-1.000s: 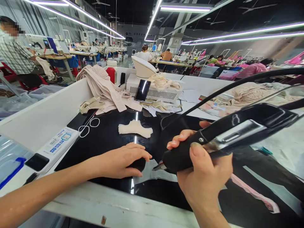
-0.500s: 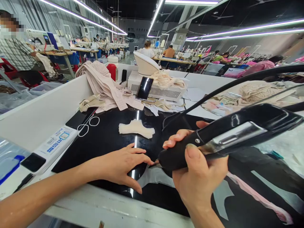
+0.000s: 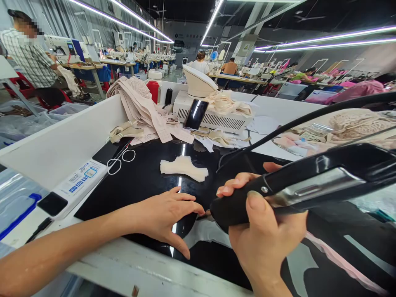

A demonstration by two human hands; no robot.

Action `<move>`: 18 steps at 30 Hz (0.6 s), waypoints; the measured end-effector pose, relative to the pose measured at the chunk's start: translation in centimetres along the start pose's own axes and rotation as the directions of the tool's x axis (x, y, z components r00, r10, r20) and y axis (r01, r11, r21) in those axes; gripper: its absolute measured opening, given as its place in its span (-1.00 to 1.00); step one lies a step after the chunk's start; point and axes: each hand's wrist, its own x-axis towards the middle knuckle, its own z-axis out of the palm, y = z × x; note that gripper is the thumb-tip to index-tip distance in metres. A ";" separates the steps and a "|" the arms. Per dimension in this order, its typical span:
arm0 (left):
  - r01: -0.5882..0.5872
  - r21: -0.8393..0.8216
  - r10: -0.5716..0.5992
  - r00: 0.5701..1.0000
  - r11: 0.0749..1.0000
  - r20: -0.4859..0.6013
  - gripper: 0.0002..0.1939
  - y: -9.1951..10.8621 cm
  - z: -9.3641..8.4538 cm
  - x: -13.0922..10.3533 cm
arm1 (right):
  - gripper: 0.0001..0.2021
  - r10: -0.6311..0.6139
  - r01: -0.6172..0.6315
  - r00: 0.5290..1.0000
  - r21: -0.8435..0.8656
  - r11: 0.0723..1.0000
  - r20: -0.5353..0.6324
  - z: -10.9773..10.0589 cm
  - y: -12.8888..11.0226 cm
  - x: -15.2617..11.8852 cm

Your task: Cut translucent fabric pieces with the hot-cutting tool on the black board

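Note:
My right hand is wrapped round a black corded hand tool with a silver metal strip along its side. The tool's narrow tip points left and down at the black work surface. There it meets the edge of a pale translucent piece, partly hidden by the tool. My left hand lies palm down with fingers spread, its index fingertip beside the tool's tip. Whether that finger presses the pale piece I cannot tell. Beyond my left hand lies a stack of cream cut pieces.
Pink-beige fabric strips heap at the back left. A phone leans on a white vented box. White-handled scissors and a white carton lie left. The tool's black cable arcs to the right. Co-workers sit beyond.
The whole view has shifted slightly, so things sit a little further right. Both hands keep nearly the same pose, with the tool's tip still beside my left index finger.

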 end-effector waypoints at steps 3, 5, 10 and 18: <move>-0.006 -0.014 0.006 1.000 1.000 -0.019 -0.27 0.1 0.0 0.0 | -0.58 0.008 -0.008 1.000 0.032 0.999 0.012 0.0 -0.4 -0.3; -0.010 -0.017 0.010 1.000 1.000 -0.017 -0.27 0.1 0.0 0.0 | -0.58 0.011 -0.012 0.999 0.034 0.999 0.039 -0.1 -0.5 -0.6; -0.011 0.005 0.011 1.000 1.000 -0.010 -0.27 0.1 0.0 0.0 | -0.61 0.007 -0.006 0.999 -0.003 1.000 0.045 0.0 -0.6 -1.0; 0.013 0.066 -0.014 1.000 0.998 0.021 -0.21 0.1 -0.1 0.1 | -0.58 0.046 -0.058 0.994 0.123 0.991 0.103 0.1 -0.8 -2.0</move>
